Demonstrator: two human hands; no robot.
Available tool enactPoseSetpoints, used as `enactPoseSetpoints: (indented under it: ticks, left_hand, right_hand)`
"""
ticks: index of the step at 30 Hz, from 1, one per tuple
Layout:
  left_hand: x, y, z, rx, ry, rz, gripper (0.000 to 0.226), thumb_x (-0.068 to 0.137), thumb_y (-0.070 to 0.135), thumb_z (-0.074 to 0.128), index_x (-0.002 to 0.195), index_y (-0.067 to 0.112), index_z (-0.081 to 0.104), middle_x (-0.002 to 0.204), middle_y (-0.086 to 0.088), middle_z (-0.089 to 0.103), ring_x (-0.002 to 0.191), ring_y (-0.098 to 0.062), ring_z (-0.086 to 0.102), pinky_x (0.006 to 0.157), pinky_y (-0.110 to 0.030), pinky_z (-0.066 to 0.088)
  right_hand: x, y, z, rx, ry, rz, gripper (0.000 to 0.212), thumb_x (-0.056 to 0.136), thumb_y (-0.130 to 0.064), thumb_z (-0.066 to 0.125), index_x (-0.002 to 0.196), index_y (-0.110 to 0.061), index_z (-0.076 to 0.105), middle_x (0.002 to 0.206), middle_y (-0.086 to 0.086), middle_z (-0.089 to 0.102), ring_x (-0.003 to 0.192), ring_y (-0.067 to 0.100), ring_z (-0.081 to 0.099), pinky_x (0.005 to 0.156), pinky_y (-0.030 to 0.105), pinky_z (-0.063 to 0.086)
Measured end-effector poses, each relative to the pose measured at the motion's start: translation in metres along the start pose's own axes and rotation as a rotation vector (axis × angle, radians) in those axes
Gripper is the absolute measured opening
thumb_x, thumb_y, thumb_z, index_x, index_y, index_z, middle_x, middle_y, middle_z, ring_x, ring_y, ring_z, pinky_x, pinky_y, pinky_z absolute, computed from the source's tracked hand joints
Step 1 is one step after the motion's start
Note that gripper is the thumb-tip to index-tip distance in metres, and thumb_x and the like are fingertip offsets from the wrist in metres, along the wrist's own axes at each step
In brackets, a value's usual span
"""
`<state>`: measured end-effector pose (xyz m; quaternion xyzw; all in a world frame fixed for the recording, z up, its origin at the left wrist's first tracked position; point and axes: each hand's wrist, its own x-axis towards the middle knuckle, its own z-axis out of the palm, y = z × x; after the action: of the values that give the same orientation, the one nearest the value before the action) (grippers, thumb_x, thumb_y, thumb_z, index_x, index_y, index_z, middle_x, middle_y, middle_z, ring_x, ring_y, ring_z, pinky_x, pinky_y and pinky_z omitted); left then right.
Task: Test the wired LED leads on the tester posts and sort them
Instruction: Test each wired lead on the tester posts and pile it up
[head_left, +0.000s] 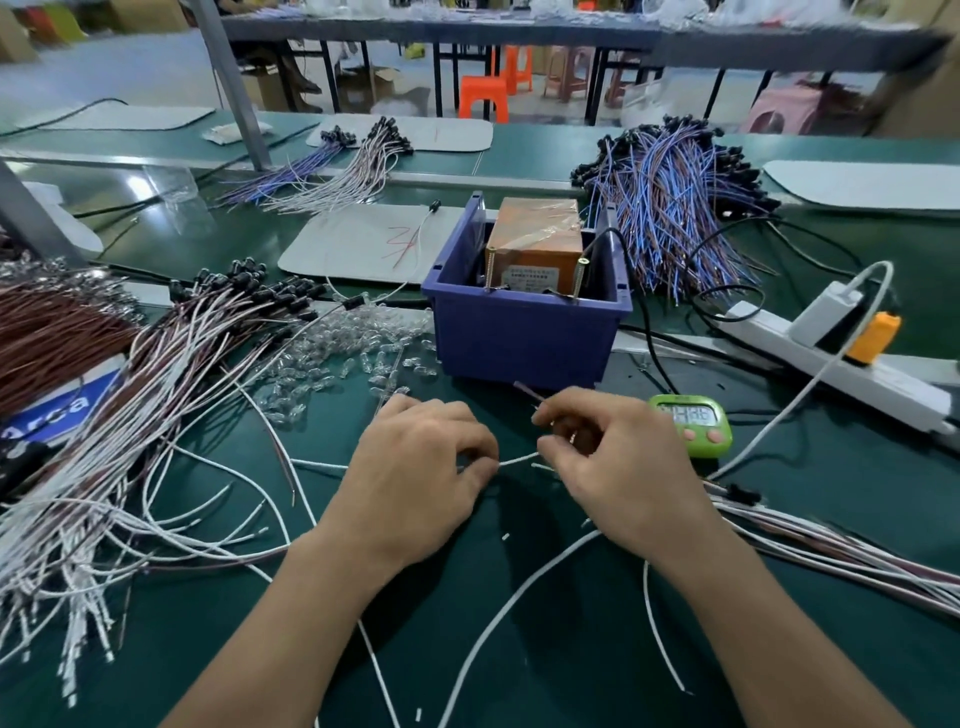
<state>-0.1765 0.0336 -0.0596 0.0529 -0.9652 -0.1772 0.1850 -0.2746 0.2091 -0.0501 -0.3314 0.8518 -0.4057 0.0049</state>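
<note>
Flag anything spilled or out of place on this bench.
Small clear parts lie spilled loose on the mat left of the blue bin, in no container. One lead lies alone on the grey pad behind them. Short white offcuts dot the mat in the foreground.

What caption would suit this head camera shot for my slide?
Left hand and right hand pinch a white lead before the blue bin holding the tester.
</note>
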Motion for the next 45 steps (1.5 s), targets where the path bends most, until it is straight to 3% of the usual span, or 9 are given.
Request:
enactPoseSetpoints:
  ticks: [5,10,16,23,27,31,35,39,45]
  left_hand:
    - [0.000,0.013,0.002,-0.116,0.167,0.057,0.008,0.092,0.037,0.061,0.090,0.031,0.065,0.087,0.019,0.066,0.077,-0.002,0.055,0.085,-0.024,0.038]
    - [-0.002,0.007,0.001,-0.208,0.141,-0.103,0.016,0.091,0.055,0.057,0.092,0.039,0.056,0.069,0.021,0.060,0.073,-0.009,0.056,0.068,-0.020,0.040]
    - [0.001,-0.015,-0.011,-0.137,0.264,-0.186,0.005,0.092,0.036,0.073,0.090,0.036,0.068,0.070,0.021,0.064,0.074,-0.009,0.056,0.066,-0.018,0.037]
    - [0.006,-0.018,-0.019,-0.848,0.279,-0.472,0.025,0.079,0.005,0.084,0.081,0.030,0.082,0.077,0.004,0.078,0.069,-0.006,0.071,0.065,-0.026,0.057]
    - [0.009,-0.017,-0.017,-1.500,0.280,-0.551,0.018,0.062,0.009,0.078,0.076,0.019,0.083,0.077,-0.005,0.077,0.068,-0.009,0.071,0.065,-0.017,0.056]
    - [0.011,-0.015,-0.009,-1.749,0.170,-0.531,0.038,0.051,0.018,0.098,0.086,0.015,0.084,0.078,-0.003,0.076,0.062,-0.008,0.068,0.069,-0.020,0.057]
    - [0.015,-0.011,-0.004,-1.822,0.142,-0.536,0.055,0.036,0.026,0.106,0.086,0.016,0.084,0.077,-0.001,0.074,0.063,-0.007,0.067,0.069,-0.021,0.057]
    - [0.017,-0.005,-0.006,-1.816,0.145,-0.582,0.016,0.067,0.025,0.086,0.082,0.019,0.083,0.095,-0.006,0.078,0.075,-0.011,0.073,0.073,-0.027,0.060]
    - [0.026,0.008,0.001,-1.207,0.443,-0.602,0.035,0.101,0.020,0.061,0.072,0.024,0.080,0.062,-0.006,0.071,0.055,-0.015,0.066,0.052,-0.023,0.054]
  right_hand:
    - [0.001,-0.004,-0.004,-0.082,-0.086,-0.037,0.009,0.090,-0.031,0.071,0.083,-0.035,0.071,0.087,-0.024,0.067,0.091,-0.003,0.058,0.074,0.006,0.039]
    - [0.004,-0.001,-0.025,-0.081,-0.115,-0.011,0.021,0.092,-0.025,0.067,0.072,-0.030,0.065,0.062,-0.014,0.060,0.059,0.005,0.053,0.054,0.019,0.039]
    - [0.013,0.020,-0.060,-0.252,0.048,0.069,0.015,0.089,-0.016,0.068,0.075,-0.022,0.067,0.065,-0.008,0.065,0.064,0.011,0.059,0.063,0.026,0.048]
    - [0.014,0.029,-0.074,-0.164,0.108,0.158,0.026,0.090,-0.020,0.070,0.066,-0.031,0.068,0.056,-0.016,0.062,0.060,-0.002,0.057,0.056,0.007,0.039]
    - [0.014,0.026,-0.070,-0.128,0.065,0.166,0.020,0.091,-0.023,0.070,0.073,-0.032,0.070,0.060,-0.009,0.065,0.067,0.004,0.057,0.061,0.012,0.041]
    - [0.013,0.023,-0.061,-0.111,0.004,0.145,0.023,0.091,-0.023,0.070,0.070,-0.030,0.070,0.060,-0.005,0.064,0.066,0.011,0.055,0.064,0.020,0.042]
    - [0.012,0.021,-0.061,-0.136,-0.035,0.139,0.021,0.090,-0.024,0.070,0.070,-0.031,0.071,0.059,-0.004,0.064,0.061,0.011,0.054,0.059,0.020,0.042]
    - [0.012,0.021,-0.061,-0.150,-0.105,0.153,0.014,0.088,-0.032,0.073,0.074,-0.034,0.073,0.063,-0.008,0.068,0.066,0.008,0.059,0.064,0.019,0.045]
    - [0.011,0.017,-0.064,0.128,-0.010,0.115,0.031,0.090,-0.062,0.043,0.103,-0.050,0.069,0.092,-0.030,0.068,0.091,-0.008,0.061,0.079,0.017,0.046]
